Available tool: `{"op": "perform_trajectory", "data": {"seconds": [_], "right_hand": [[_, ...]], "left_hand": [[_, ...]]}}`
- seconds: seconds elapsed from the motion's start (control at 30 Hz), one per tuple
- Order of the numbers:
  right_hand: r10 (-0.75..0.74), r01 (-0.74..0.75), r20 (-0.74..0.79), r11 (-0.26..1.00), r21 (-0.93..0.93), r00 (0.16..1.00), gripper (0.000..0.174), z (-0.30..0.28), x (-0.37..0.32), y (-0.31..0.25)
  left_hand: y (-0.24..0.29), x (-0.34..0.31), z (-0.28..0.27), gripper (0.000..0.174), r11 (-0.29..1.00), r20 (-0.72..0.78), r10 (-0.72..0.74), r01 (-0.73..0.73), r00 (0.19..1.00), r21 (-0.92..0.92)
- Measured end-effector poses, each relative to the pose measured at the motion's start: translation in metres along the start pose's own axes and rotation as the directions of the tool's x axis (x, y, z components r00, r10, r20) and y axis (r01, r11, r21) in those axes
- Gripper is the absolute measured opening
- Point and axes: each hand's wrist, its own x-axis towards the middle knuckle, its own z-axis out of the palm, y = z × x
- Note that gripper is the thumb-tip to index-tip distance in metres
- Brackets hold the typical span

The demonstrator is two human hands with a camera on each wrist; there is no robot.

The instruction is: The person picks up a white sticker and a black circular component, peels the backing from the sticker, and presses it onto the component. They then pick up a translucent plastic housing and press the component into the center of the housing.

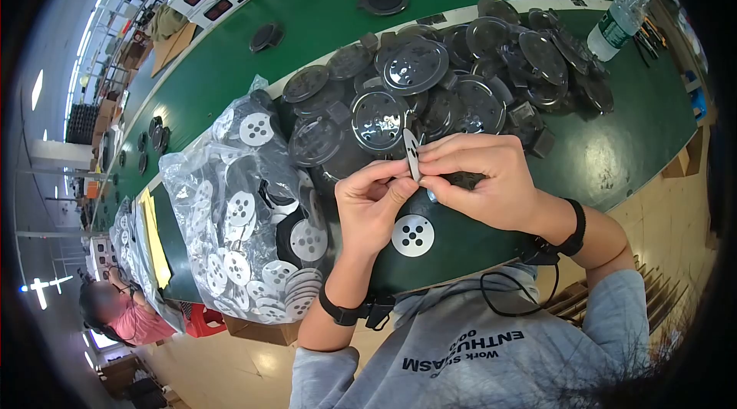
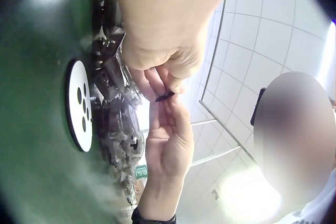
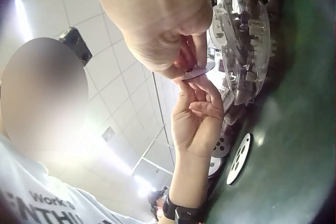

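Note:
A thin white disc [image 1: 412, 154] with dark holes stands nearly edge-on between the two hands in the head view. The left hand [image 1: 373, 205] pinches its lower left edge with thumb and fingers; the right hand [image 1: 485, 178] pinches it from the other side. In the right wrist view the disc [image 3: 198, 70] lies between both sets of fingertips. Below the hands, a second white disc [image 1: 413, 235] with several holes lies flat on the green table [image 1: 491, 242]; it also shows in the left wrist view [image 2: 80, 106].
Dark translucent round parts [image 1: 414, 67] are heaped behind the hands. A clear plastic bag [image 1: 230, 209] of white discs lies at the left. A water bottle [image 1: 618, 23] stands at the back right. Another person [image 1: 138, 321] is at the far left.

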Motion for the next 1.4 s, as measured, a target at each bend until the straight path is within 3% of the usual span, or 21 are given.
{"op": "perform_trajectory", "data": {"seconds": [0.57, 0.77, 1.4], "right_hand": [[-0.018, 0.018, -0.012, 1.000, -0.025, 1.000, 0.013, 0.0014, -0.0044, 0.0034], [0.045, -0.043, 0.065, 0.998, -0.043, 0.997, 0.014, -0.0025, -0.0050, 0.0015], [0.094, -0.103, 0.090, 0.990, 0.092, 0.991, 0.009, -0.0036, -0.0004, -0.0024]], "left_hand": [[-0.0001, -0.0010, 0.0005, 0.020, 0.997, -0.005, 0.009, -0.009, 1.000, 0.077], [0.0028, -0.0009, 0.0002, 0.021, 0.994, -0.002, 0.001, -0.001, 1.000, 0.111], [0.0054, 0.0007, -0.0029, 0.019, 0.999, 0.017, -0.037, 0.037, 0.999, 0.008]]}}
